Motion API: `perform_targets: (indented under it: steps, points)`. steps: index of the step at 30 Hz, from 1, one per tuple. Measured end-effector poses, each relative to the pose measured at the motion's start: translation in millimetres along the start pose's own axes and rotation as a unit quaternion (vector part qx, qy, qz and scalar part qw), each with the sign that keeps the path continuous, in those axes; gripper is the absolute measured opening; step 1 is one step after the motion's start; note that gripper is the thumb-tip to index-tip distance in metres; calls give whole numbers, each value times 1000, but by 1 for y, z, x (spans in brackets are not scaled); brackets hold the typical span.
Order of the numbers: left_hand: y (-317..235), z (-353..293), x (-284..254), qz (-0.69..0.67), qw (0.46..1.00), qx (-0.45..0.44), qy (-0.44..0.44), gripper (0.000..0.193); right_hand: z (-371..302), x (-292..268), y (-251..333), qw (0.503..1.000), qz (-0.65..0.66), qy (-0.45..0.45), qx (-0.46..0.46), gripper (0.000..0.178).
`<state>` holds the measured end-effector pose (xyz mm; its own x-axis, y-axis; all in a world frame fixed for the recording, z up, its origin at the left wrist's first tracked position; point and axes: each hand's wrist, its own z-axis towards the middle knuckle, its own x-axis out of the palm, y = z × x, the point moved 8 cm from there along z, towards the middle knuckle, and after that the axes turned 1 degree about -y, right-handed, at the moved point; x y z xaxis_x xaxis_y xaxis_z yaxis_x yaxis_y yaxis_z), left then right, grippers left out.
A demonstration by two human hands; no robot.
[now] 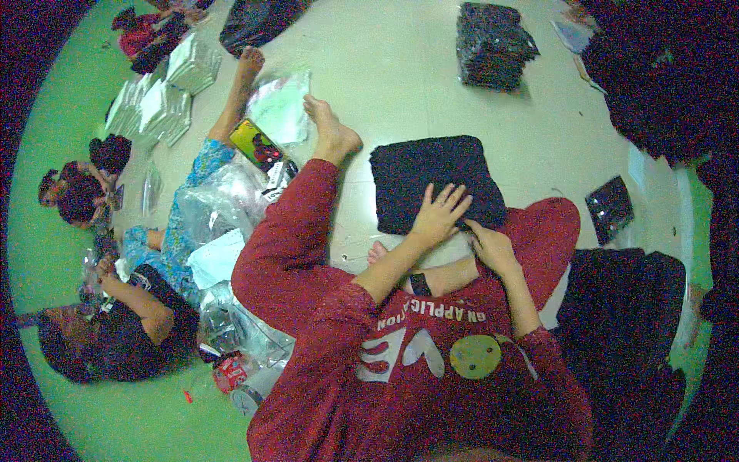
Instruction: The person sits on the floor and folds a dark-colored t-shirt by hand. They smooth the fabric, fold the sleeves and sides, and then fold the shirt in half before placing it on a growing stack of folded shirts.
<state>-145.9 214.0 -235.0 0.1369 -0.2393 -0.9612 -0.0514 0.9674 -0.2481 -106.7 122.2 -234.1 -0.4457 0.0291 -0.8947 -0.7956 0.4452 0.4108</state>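
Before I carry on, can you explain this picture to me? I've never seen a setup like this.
There's no machine here: a person works with two bare hands. The single picture comes from a wide fisheye camera on their head, looking down, so straight edges bend near the rim.

On the pale floor lies a folded black cloth. The left hand rests flat on it, fingers spread; the right hand is at its near edge, and whether it grips is unclear.

Beyond sits a stack of shiny black packets; to the right, a pile of black fabric. A co-worker sits at the left.
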Motion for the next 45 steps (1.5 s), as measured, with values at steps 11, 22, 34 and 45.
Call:
perform_targets:
  steps: [11,22,34,45]
  points:
    - [4,-27,-12,26,1000,17,5,77,15,-32,-20,981,192,19,25,41]
    - [46,11,4,-155,976,-145,44,47,52,-46,-21,962,272,1,-2,44]
    - [-2,-4,-16,-52,997,43,-24,71,48,-28,-53,914,402,25,54,46]
    - [-2,-5,-3,-7,999,44,-23,69,55,-12,-62,967,252,-19,30,40]
